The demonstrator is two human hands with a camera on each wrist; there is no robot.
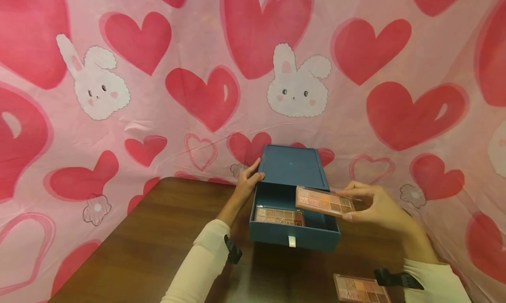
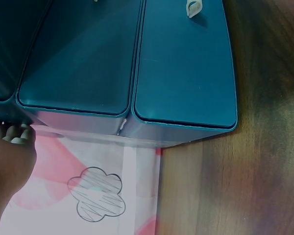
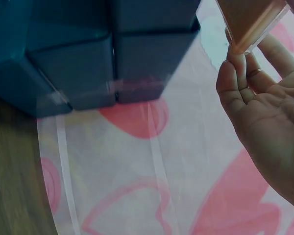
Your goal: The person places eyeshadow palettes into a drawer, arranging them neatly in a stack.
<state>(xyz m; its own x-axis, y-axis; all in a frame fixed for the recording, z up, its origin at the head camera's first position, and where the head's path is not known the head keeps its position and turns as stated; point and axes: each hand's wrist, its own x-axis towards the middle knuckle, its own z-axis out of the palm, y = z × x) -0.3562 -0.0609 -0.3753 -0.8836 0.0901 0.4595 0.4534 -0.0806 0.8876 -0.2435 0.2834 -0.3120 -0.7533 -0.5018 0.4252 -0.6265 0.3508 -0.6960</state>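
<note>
A blue storage box (image 1: 292, 167) with stacked drawers stands on the table, and its top drawer (image 1: 272, 237) is pulled out. My right hand (image 1: 373, 206) pinches an eyeshadow palette (image 1: 324, 201) by its right end, thumb below and fingers above. The palette is tilted over the right part of the drawer. Inside the drawer, on the left, lies another eyeshadow palette (image 1: 278, 216). My left hand (image 1: 247, 182) presses the box's left side near the top, fingers along it; in the left wrist view its fingertips (image 2: 24, 134) are at the box edge.
A third eyeshadow palette (image 1: 361, 290) lies on the brown table (image 1: 158, 246) at the front right. Two lower drawers (image 2: 186, 63) with fabric pull tabs are closed. A pink heart-and-bunny cloth (image 1: 197, 30) hangs close behind the box.
</note>
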